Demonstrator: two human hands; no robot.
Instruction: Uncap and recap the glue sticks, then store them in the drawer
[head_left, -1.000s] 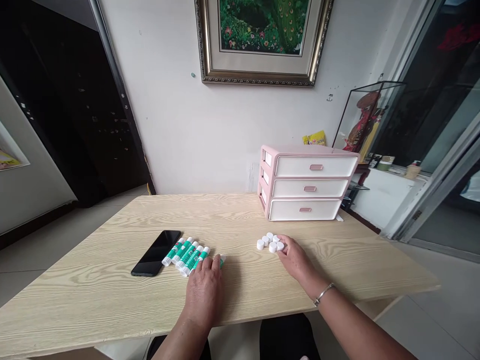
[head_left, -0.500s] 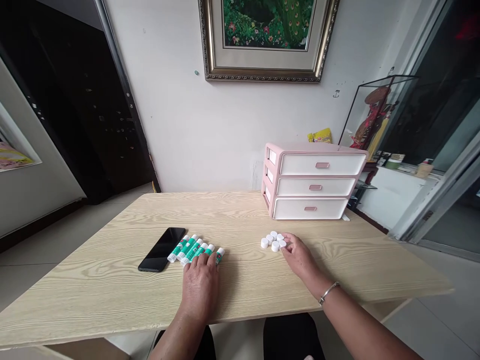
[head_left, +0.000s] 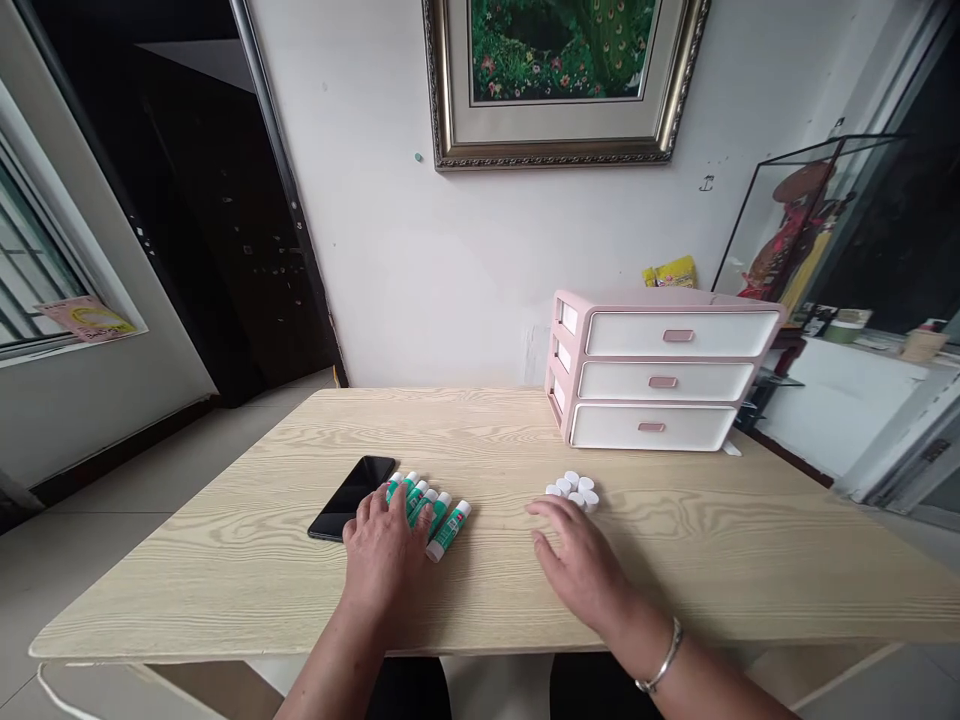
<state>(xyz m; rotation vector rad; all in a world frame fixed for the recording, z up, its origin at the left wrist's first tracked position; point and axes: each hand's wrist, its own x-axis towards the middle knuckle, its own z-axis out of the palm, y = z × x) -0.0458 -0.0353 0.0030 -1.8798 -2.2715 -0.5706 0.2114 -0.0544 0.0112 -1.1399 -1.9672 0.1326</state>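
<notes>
Several green-and-white glue sticks (head_left: 448, 531) lie in a slanted row at the left middle of the table. My left hand (head_left: 384, 545) is laid over this row, fingers apart and touching the sticks, which hides part of them. The rightmost stick sits just past my thumb. A black phone (head_left: 351, 499) lies on the far side of that hand. To the right, several small round white caps (head_left: 586, 484) form a cluster. Just in front of them is my right hand (head_left: 581, 570), open with thumb and fingers apart, holding nothing and partly covering the nearest caps.
A pink-and-white drawer unit (head_left: 664, 380) stands at the back right of the wooden table (head_left: 247, 590), with a yellow packet (head_left: 671, 272) behind it. A framed picture (head_left: 555, 150) hangs on the wall. Beyond the right edge is a glass case (head_left: 795, 230).
My right hand has drawn back from the caps toward me and its fingers have opened. My left hand has shifted left across the glue sticks, uncovering the rightmost one. The view has turned slightly left.
</notes>
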